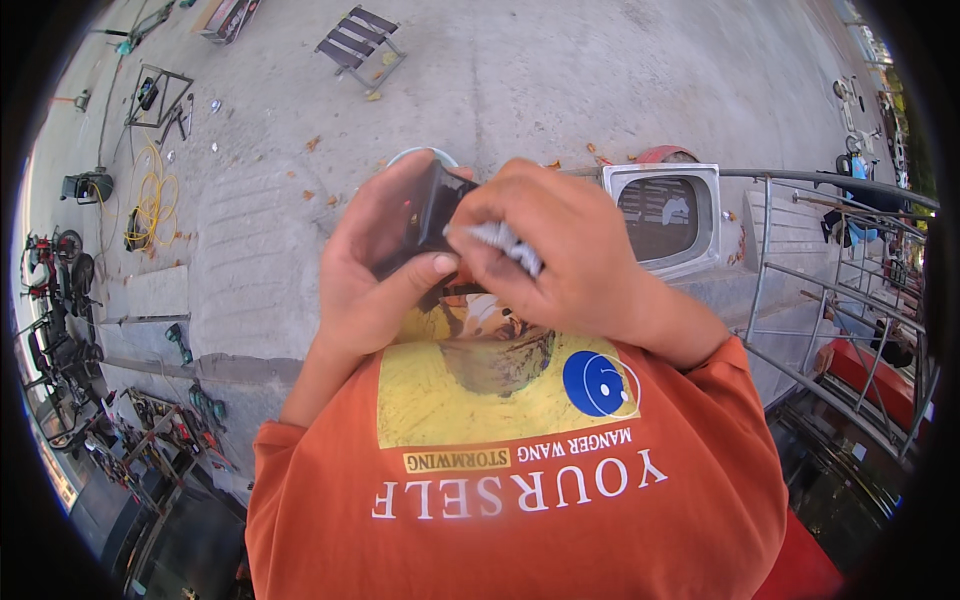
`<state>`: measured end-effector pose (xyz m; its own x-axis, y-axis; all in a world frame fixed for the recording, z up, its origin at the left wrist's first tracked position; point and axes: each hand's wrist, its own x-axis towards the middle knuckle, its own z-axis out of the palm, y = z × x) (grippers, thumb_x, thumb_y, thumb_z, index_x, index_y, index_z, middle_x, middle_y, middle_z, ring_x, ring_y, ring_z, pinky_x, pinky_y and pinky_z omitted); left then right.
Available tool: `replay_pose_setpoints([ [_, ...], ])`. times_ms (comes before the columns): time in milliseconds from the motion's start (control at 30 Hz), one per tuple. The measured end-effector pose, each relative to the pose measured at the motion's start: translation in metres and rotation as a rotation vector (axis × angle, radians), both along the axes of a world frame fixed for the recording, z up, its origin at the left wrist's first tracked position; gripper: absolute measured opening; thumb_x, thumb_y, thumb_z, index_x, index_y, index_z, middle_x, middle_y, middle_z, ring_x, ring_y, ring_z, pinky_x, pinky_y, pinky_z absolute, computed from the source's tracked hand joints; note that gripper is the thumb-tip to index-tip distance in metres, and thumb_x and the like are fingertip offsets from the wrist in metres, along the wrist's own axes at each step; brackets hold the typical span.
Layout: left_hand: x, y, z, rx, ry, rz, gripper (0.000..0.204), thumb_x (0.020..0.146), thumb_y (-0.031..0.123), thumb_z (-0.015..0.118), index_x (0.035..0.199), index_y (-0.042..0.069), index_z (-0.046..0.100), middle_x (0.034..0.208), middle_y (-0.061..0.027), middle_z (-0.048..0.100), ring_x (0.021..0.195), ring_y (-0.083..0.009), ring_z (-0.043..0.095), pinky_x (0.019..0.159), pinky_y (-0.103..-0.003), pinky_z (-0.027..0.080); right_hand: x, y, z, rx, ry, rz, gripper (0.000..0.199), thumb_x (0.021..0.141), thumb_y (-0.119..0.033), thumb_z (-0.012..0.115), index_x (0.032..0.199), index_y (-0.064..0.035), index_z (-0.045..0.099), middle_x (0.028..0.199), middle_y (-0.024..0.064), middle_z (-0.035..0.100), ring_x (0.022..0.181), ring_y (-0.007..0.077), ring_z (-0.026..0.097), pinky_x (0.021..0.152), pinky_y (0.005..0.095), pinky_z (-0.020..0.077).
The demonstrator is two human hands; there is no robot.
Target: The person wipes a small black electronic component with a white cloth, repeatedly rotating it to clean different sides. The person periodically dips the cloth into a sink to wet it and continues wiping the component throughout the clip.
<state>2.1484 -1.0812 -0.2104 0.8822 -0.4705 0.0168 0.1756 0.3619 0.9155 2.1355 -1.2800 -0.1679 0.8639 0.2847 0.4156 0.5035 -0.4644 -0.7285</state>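
"Head view, then: where do you have the work?"

"You hold a glossy black flat-sided piece [436, 212] up between both hands, in front of the chest of your orange printed cotton shirt [520, 540]. Its material is hard to tell."

"Why is your left hand [362, 270] wrapped about it that way?"

"You probably use it as a cradle. Your palm backs the piece from the left, your fingers curve along its far side, and your thumb lies across the near end. They stand only as far apart as the piece needs, gripping it; that likely steadies it and leaves its right side free."

"And your right hand [560, 250]?"

"You have those fingers closed in a pinch on a slim grey-white ribbed object [506, 247], blurred, so you can't be sure of its kind. Its left end points at the black piece, perhaps for close control. Whether the two touch, you cannot tell."

"What lies beyond your hands?"

"Just past them you see part of a pale blue curved rim [424, 155], mostly hidden. To your right sits a silver metal frame with a rounded opening [711, 215], apart from your hands. Far off stands a dark-slatted folding stool [358, 42]."
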Motion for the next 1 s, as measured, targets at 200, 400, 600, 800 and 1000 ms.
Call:
replay_pose_setpoints([
  [200, -0.001, -0.006, 0.001, 0.0, 0.203, 0.063, 0.082, 0.083, 0.013, 0.078, 0.15, -0.006, 0.035, 0.129, -0.0192, 0.058, 0.107, -0.0232, 0.065, 0.089, -0.033, 0.055, 0.016, -0.009, -0.007, 0.032, 0.026, -0.156, 0.012, 0.083, -0.005, 0.076, 0.091, -0.0003, 0.069, 0.081, 0.0087, 0.067, 0.066, 0.0174, 0.064, 0.058, 0.0287, 0.0483],
  [400, 0.003, 0.001, -0.001, -0.18, 0.319, -0.07, 0.069, 0.089, 0.004, 0.069, 0.149, -0.007, 0.036, 0.136, -0.0251, 0.056, 0.111, -0.0258, 0.064, 0.093, -0.038, 0.054, 0.013, -0.016, -0.004, 0.171, 0.162, -0.203, 0.012, 0.088, -0.008, 0.075, 0.093, 0.0005, 0.069, 0.084, 0.0061, 0.069, 0.073, 0.0118, 0.063, 0.063, 0.0256, 0.0473],
  [600, 0.003, -0.001, -0.002, -0.14, 0.318, -0.049, 0.078, 0.087, 0.014, 0.074, 0.151, -0.006, 0.034, 0.126, -0.023, 0.06, 0.095, -0.0231, 0.067, 0.077, -0.032, 0.056, 0.012, -0.021, -0.005, 0.165, 0.251, -0.16, 0.013, 0.088, -0.009, 0.075, 0.094, 0.0007, 0.069, 0.086, 0.0062, 0.068, 0.075, 0.012, 0.062, 0.065, 0.0258, 0.047],
  [800, 0.007, -0.002, 0.0, -0.186, 0.401, -0.073, 0.086, 0.084, 0.023, 0.076, 0.151, -0.008, 0.033, 0.119, -0.0223, 0.061, 0.09, -0.0235, 0.068, 0.071, -0.031, 0.056, 0.014, -0.021, -0.009, 0.111, 0.181, -0.11, 0.013, 0.088, -0.009, 0.074, 0.093, 0.0002, 0.067, 0.085, 0.0068, 0.066, 0.073, 0.015, 0.06, 0.064, 0.0275, 0.0458],
  [1000, 0.008, 0.0, 0.002, -0.176, 0.407, -0.095, 0.087, 0.083, 0.026, 0.074, 0.15, -0.01, 0.033, 0.118, -0.0221, 0.06, 0.087, -0.0232, 0.067, 0.07, -0.031, 0.056, 0.018, -0.02, -0.009, 0.102, 0.135, -0.056, 0.013, 0.089, -0.01, 0.074, 0.093, 0.0, 0.066, 0.085, 0.0083, 0.064, 0.072, 0.0168, 0.06, 0.063, 0.0287, 0.0453],
])
